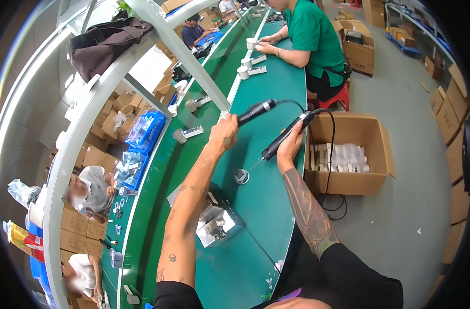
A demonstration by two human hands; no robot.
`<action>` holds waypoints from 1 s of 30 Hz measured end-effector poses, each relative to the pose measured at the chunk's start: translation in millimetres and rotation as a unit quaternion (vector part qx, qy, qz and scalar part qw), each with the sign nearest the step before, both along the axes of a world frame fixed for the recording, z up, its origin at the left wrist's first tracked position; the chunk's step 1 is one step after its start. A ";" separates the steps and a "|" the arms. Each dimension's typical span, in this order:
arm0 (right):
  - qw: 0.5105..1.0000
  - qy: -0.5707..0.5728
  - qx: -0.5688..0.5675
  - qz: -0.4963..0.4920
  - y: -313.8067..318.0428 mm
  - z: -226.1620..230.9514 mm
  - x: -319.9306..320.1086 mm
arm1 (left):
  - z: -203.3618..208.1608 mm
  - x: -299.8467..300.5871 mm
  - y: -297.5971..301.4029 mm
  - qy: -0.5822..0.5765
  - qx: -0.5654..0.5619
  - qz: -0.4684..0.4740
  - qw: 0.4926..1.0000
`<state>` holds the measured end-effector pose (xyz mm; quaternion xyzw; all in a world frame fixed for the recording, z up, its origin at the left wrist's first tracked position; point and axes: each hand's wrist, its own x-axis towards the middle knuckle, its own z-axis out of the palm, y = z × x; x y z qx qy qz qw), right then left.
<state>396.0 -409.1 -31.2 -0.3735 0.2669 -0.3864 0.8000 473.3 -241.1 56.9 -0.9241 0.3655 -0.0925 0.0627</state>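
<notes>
My left hand (224, 135) is closed around the lower end of a black electric screwdriver (256, 111), whose cable leaves from its far right end; its tip is hidden by my hand. In my right hand (290, 146) is a second black electric screwdriver (286, 138), tilted, with its thin bit pointing down and left. The bit's end is at or just above a small round grey-and-white part (241, 176) on the green bench (268, 211); I cannot tell whether they touch. Below my left wrist, partly behind the forearm, stands an open box (229, 226) with metallic parts in it.
Right of the bench, a cardboard carton (348, 177) holds several white parts, with a black cable (331, 154) hanging across it. White-and-grey devices (186, 134) stand along the conveyor. A person in green (317, 36) works at the far bench. A white metal post (193, 56) rises at left.
</notes>
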 end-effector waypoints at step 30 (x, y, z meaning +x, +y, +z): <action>0.696 -0.440 0.237 0.515 -9.6 34.3 -36.2 | 51.3 -49.3 31.7 0.239 -0.038 0.060 0.968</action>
